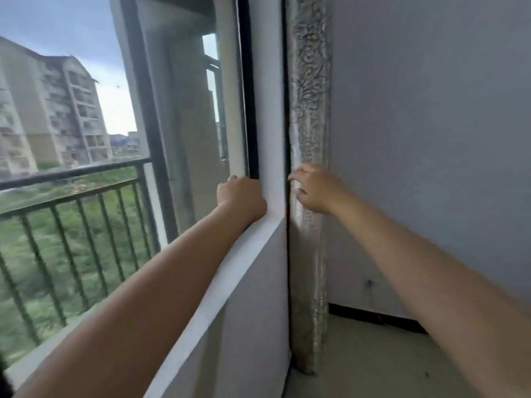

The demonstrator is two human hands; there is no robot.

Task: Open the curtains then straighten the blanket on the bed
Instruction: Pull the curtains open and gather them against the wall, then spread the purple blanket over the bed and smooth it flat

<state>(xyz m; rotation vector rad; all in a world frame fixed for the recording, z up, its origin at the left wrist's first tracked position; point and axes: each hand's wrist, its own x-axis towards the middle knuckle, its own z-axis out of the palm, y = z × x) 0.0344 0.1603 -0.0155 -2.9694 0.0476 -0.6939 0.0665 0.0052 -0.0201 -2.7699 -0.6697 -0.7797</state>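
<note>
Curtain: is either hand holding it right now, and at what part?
The right hand grips the gathered curtain at its left edge, about mid-height. The left hand rests against the window frame, holding nothing visible.

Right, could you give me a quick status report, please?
Left hand resting at window frame. Right hand gripping bunched curtain against wall. Window uncovered. Bed not in view.

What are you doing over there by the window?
A person stands at the window. The patterned curtain is bunched into a narrow strip against the wall, beside the window frame, so the glass is uncovered. The right hand has its fingers on the curtain's edge. The left hand rests curled by the corner of the window frame. No bed or blanket is in view.
</note>
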